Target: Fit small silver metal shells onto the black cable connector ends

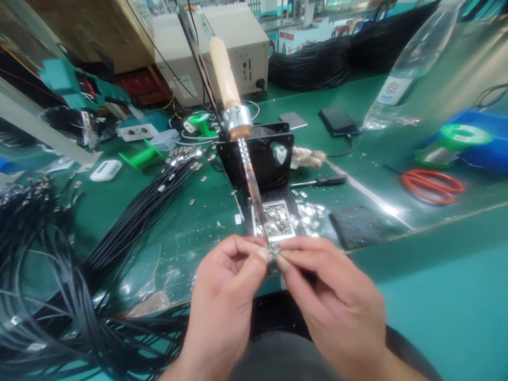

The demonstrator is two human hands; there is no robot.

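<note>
My left hand (230, 286) and my right hand (329, 291) meet at the bench's front edge, fingertips pinched close together. Between them is a small shiny metal piece (273, 253), mostly covered by the fingers, so its kind cannot be made out. Right above it ends the tip of a soldering iron (250, 174) with a wooden handle, which stands slanted, tip down, against a black fan frame (257, 159). Just beyond the fingertips lies a white-rimmed tray (292, 225) of small metal parts, with more such pieces (309, 214) scattered to its right.
Bundles of black cables (135, 211) cover the left side. Rightward lie a dark sponge-like pad (357, 226), red-handled scissors (431, 186), a solder spool (452, 143) and a screwdriver (319, 182). Farther back are a phone-like black device (338, 121), a plastic bottle (413, 69) and a beige machine (242, 53).
</note>
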